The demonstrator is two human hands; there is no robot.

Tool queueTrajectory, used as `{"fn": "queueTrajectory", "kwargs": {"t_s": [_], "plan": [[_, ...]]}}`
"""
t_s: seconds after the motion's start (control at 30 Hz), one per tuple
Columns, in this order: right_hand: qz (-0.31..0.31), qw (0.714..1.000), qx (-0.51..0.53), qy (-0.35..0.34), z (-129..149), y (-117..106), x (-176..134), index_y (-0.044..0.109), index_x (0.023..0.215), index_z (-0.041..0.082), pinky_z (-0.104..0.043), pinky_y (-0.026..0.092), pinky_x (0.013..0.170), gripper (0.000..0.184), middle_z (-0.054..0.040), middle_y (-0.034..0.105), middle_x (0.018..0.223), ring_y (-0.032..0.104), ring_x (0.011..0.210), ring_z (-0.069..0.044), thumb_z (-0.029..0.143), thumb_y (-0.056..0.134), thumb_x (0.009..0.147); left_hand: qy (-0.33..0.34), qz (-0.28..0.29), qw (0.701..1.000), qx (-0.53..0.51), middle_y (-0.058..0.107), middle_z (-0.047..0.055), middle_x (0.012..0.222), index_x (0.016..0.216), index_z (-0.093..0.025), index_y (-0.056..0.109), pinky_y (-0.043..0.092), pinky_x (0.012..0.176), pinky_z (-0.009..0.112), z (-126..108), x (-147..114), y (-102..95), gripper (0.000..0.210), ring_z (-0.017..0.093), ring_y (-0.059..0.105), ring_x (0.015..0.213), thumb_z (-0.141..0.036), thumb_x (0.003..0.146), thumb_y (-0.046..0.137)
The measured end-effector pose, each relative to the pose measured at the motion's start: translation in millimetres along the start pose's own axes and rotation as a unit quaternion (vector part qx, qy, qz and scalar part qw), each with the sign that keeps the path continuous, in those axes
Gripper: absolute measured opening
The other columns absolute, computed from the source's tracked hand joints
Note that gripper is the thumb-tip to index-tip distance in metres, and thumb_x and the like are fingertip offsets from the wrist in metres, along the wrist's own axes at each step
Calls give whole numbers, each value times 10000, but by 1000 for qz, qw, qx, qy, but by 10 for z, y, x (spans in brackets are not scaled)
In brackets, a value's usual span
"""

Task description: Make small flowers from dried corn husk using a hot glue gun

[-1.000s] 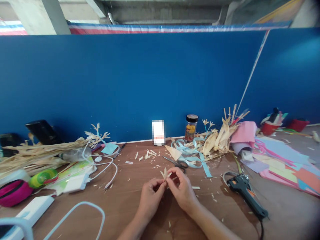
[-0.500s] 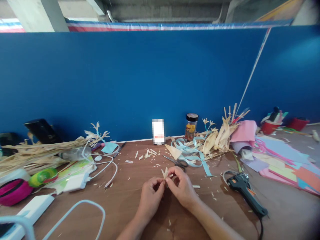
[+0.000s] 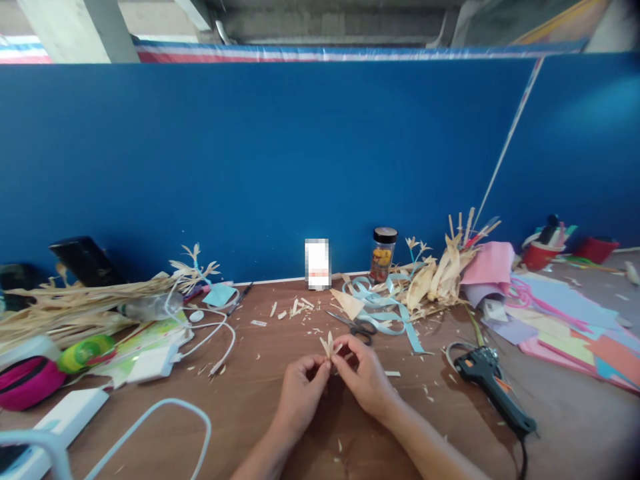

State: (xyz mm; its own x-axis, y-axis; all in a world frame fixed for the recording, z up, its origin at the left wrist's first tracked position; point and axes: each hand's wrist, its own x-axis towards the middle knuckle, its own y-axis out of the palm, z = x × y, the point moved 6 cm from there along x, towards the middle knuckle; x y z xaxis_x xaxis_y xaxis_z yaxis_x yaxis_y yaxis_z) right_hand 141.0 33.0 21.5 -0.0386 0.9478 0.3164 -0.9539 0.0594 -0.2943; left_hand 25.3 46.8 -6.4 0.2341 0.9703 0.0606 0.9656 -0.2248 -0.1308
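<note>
Between my fingertips, over the middle of the brown table [image 3: 250,427], is a small pale flower of dried husk [image 3: 329,345] with its petals pointing up. My left hand [image 3: 305,390] pinches its base from the left, thumb against forefinger. From the right, my right hand [image 3: 363,373] pinches the same flower, its thumb and forefinger beside the petals. The flower's lower end is hidden by my fingers. Just beyond my right hand lie dark-handled scissors [image 3: 363,328], partly beside a looped light-blue ribbon [image 3: 383,312].
A black glue gun [image 3: 493,387] lies at right, near coloured paper sheets [image 3: 565,307]. Dried husks [image 3: 440,277] and a black-lidded jar [image 3: 383,257] stand at the back. At left are more husks [image 3: 90,300], a white power strip [image 3: 65,427] and a white cable [image 3: 170,403].
The petals between my fingertips have shifted slightly left and look more spread apart. Both hands keep nearly the same place and pinch.
</note>
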Motion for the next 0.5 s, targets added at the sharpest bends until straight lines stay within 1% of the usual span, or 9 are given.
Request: {"fn": "queueTrajectory", "kwargs": {"t_s": [0.1, 0.23, 0.37, 0.5], "plan": [[3, 1000, 19, 7, -8, 5, 1, 506, 865, 194, -215, 421, 605, 107, -1, 569, 791, 528, 676, -119, 167, 456, 774, -21, 11, 999, -42, 521, -13, 523, 780, -92, 652, 319, 426, 176, 9, 8, 21, 277, 65, 393, 434, -339, 725, 540], [9, 999, 38, 8, -20, 18, 7, 509, 894, 197, -222, 430, 622, 130, -4, 573, 806, 542, 688, -123, 172, 441, 786, -35, 12, 996, -87, 546, 1, 570, 801, -92, 654, 330, 435, 173, 14, 14, 23, 269, 58, 395, 447, -329, 722, 554], [-1, 999, 50, 4, -42, 12, 13, 510, 916, 198, -230, 435, 648, 159, -5, 577, 817, 553, 711, -127, 155, 433, 784, -41, 8, 994, -105, 542, -3, 576, 799, -102, 654, 335, 441, 176, 45, 18, 10, 262, 58, 400, 452, -332, 723, 555], [-6, 999, 54, 5, -61, 10, 17, 513, 910, 193, -227, 441, 626, 166, -1, 574, 795, 554, 668, -120, 143, 440, 770, -41, 20, 993, -110, 542, -4, 582, 769, -108, 655, 334, 441, 178, 63, 17, 19, 259, 60, 401, 453, -342, 722, 555]]}}
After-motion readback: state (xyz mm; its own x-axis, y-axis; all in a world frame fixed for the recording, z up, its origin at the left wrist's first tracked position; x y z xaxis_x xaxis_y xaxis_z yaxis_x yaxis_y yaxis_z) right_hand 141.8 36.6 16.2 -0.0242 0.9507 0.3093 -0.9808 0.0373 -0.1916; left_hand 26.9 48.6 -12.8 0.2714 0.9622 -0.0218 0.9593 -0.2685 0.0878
